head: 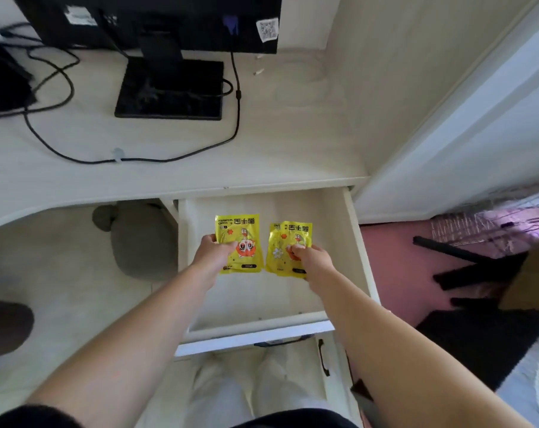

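**Left packet [240, 231] and right packet [285, 242] held side by side over the open drawer [357, 242]**

At the far left a black cable [61, 156] loops across the pale desk [277, 143], and a black monitor stand [169, 91] sits a little further right. Below the desk edge a grey rounded lump [141, 239] lies on the floor, just left of the drawer, which stands wide open under the desk's right end.

The left hand [213, 251] is stretched out over the drawer's left half. It pinches the left packet by its left edge, with the thumb on top and the fingers curled underneath. The left packet is yellow with an orange cartoon figure, its print upside down to the camera, and it lies fairly flat above the middle of the drawer.

Just beside it, with a narrow gap between, is the right packet, which has the same yellow print but is more crumpled. The right hand [313, 257] grips it from the right side, thumb pressed on the face near the cartoon and fingers tucked beneath. A second yellow edge seems to show under the near end of each packet, so each hand may hold more than one, but the blur there leaves it unclear.

Past the drawer's right wall is a pink floor [394, 273], and black furniture legs [465, 267] stand on it further right
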